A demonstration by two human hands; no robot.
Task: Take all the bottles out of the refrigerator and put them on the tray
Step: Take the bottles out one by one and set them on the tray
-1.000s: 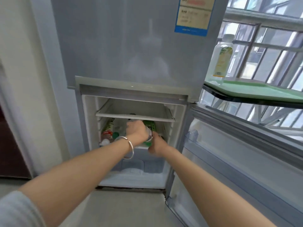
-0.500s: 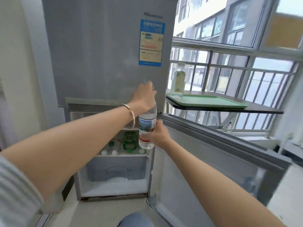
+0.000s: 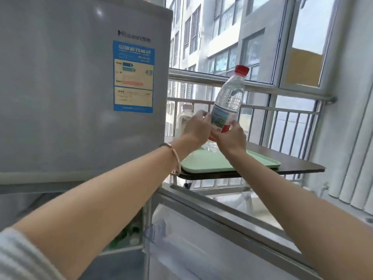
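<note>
A clear water bottle (image 3: 229,99) with a red cap and a red-and-white label is tilted to the right above the green tray (image 3: 260,161). My left hand (image 3: 196,128) and my right hand (image 3: 232,137) both grip its lower part. A second clear bottle (image 3: 184,116) with a pale cap stands upright at the tray's far left, partly hidden behind my left hand. The grey refrigerator (image 3: 80,87) fills the left side. Low in its open compartment a few bottles (image 3: 129,236) with green and white caps show beneath my left forearm.
The tray lies on a dark brown tabletop (image 3: 292,163) in front of a railed window (image 3: 272,87). The open refrigerator door (image 3: 222,229) stretches below the table toward the right. Vertical blinds (image 3: 355,148) hang at the far right.
Both hands lifted the red-capped bottle out of the refrigerator compartment and carried it up and to the right, over the tray. My view rose from the compartment to the table.
</note>
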